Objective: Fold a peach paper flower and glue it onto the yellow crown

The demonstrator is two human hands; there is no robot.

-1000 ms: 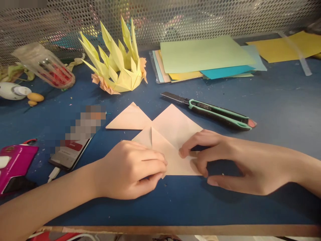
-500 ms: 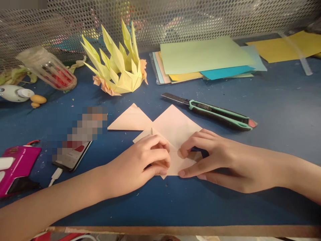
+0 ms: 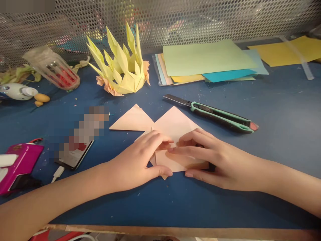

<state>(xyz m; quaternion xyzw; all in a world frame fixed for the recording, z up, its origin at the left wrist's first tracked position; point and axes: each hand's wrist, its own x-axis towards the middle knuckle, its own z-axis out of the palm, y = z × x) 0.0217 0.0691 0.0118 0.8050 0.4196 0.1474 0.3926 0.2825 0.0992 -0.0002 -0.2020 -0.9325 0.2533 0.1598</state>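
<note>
at far left on the blue desk (image 3: 276, 144), a purple thing (image 3: 27, 160), well apart from the paper. next, a phone (image 3: 82, 140) at a slant, with a white plug (image 3: 59, 171) at its near end. then a small paper triangle (image 3: 135, 120), with its long side left to right and its top point away from the body. corner to corner with it, the folded paper (image 3: 175, 122); cannot tell if joined.

on the left part of the folded paper, the left grip (image 3: 144, 155), loose, not clenched, with thumb well apart from fingers. thumb end by a small paper tip (image 3: 164, 177) at the near edge, fingers bent over the middle.

between both grips, a flat near flap (image 3: 179, 162), longer left to right, with its straight edge toward the body.

on the flap's right side, the right grip (image 3: 215, 160), spread, with nothing pinched in plain sight. first finger across the flap to the left, just beside the left fingers; cannot tell if touching. thumb at the near edge. right grip nearer to most of the flap, left grip nearer to its left end.

farther right and behind, a cutter (image 3: 218, 117), blade to the left, apart from both grips.
</note>
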